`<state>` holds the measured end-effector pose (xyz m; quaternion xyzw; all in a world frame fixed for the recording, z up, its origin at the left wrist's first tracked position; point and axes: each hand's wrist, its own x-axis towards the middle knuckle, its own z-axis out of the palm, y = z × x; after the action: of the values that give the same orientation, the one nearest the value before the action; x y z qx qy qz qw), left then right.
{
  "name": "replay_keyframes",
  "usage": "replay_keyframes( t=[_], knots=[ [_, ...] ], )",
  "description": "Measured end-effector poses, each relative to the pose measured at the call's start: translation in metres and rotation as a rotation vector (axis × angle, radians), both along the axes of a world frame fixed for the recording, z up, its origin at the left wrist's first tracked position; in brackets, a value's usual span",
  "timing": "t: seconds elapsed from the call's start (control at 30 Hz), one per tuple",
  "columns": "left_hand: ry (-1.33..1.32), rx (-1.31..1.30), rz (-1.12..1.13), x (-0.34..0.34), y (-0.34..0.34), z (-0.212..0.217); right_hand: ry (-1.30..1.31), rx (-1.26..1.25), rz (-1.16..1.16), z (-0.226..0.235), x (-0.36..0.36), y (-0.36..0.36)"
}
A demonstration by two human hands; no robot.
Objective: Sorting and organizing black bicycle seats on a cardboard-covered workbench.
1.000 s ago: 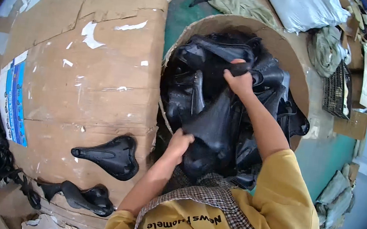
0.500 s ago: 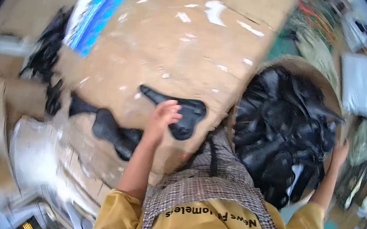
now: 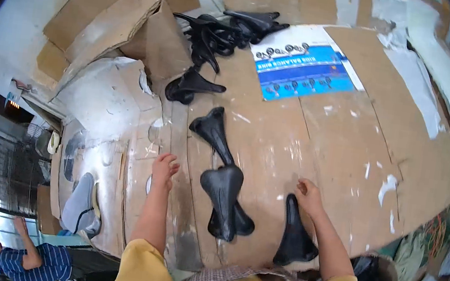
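Right hand point(image 3: 308, 197) low centre-right, forearm reaching up from the bottom edge, fingers curled onto the narrow nose of a black moulded bicycle saddle point(image 3: 295, 235) lying on the cardboard-covered tabletop point(image 3: 348, 151), left hand point(image 3: 163, 167) lower centre-left, fingers loosely together, resting empty on the tabletop, two more black saddles point(image 3: 222, 180) between the hands

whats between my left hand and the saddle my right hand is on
In the head view, two black saddles overlapping on the cardboard table lie between the left hand and the right hand's saddle.

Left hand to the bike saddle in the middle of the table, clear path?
Probably yes. The left hand rests on the table just beside that saddle, with only bare cardboard between them. The right hand is busy on another saddle.
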<state>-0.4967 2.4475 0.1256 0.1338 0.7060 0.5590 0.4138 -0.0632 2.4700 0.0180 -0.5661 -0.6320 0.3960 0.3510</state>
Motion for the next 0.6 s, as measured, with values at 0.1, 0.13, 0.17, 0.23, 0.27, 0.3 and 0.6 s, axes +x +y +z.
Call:
replay_keyframes(
  t=[0.1, 0.13, 0.17, 0.23, 0.27, 0.3, 0.6],
  knots=[
    [0.049, -0.022, 0.117, -0.042, 0.039, -0.009, -0.01, -0.018, 0.029, -0.019, -0.019, 0.09],
    [0.039, -0.024, 0.126, -0.068, 0.049, -0.022, -0.047, -0.017, 0.029, -0.023, -0.03, 0.122],
    [0.09, -0.032, 0.104, -0.104, 0.053, -0.037, -0.078, -0.009, 0.039, -0.023, -0.047, 0.156],
    [0.476, -0.16, 0.026, -0.124, 0.088, -0.067, 0.414, -0.472, 0.116, -0.032, -0.065, 0.236],
    [0.458, -0.164, 0.026, -0.13, 0.102, -0.076, 0.434, -0.46, 0.019, -0.018, -0.087, 0.269],
    [0.919, -0.208, -0.107, -0.139, 0.112, -0.085, 0.453, -0.447, -0.073, 0.002, -0.117, 0.302],
    [1.53, -0.48, -0.374, -0.095, 0.181, -0.119, 0.632, -0.305, -0.363, -0.029, -0.266, 0.619]
  ],
)
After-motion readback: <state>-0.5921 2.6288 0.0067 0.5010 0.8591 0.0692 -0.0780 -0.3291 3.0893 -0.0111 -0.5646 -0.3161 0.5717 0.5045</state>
